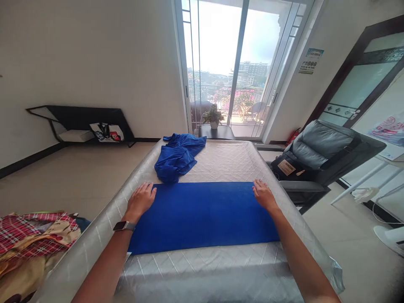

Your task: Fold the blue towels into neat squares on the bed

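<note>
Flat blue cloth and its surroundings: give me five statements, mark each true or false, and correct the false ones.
1. The left hand is at a far corner of the flat blue cloth. True.
2. The crumpled blue cloth is nearer the left hand than the right hand. True.
3. The right hand holds the crumpled blue cloth. False: the right hand is at the flat blue cloth's far right corner.
4. A watch is on the right wrist. False: the watch is on the left wrist.
5. A dark bag sits on the armchair. True.
</note>
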`<state>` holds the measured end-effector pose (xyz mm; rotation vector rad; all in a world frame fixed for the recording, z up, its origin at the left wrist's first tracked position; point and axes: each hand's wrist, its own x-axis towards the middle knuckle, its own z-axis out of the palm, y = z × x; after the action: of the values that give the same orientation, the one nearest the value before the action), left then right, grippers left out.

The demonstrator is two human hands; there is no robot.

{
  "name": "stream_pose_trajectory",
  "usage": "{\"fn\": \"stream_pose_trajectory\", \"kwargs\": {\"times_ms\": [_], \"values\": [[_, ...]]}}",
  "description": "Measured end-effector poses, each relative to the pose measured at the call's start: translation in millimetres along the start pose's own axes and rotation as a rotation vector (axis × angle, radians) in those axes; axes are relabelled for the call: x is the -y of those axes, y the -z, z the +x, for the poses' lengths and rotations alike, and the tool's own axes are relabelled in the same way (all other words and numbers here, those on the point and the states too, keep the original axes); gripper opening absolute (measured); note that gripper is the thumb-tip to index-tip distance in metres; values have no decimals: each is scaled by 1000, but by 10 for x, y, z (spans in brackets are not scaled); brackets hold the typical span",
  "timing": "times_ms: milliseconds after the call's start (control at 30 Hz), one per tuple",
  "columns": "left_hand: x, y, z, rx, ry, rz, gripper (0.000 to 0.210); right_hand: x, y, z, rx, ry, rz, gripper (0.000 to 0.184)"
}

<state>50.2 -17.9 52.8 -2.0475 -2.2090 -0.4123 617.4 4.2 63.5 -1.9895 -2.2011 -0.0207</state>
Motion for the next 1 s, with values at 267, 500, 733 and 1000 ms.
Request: {"fn": "stream_pose_trajectory", "kwargs": {"times_ms": [267,500,733,1000], "values": [[-1772,-90,79,89,-466,-219,51,1654,-110,43,114,317,196,57],[-2249,-601,34,120,-446,-191,59,1988,-454,101,179,296,137,61],[-1371,-581,52,199,-312,-86,70,1102,-436,178,198,117,59,65],[189,-506,47,161,-22,41,69,-404,-348,33,186,-182,-80,67]]}}
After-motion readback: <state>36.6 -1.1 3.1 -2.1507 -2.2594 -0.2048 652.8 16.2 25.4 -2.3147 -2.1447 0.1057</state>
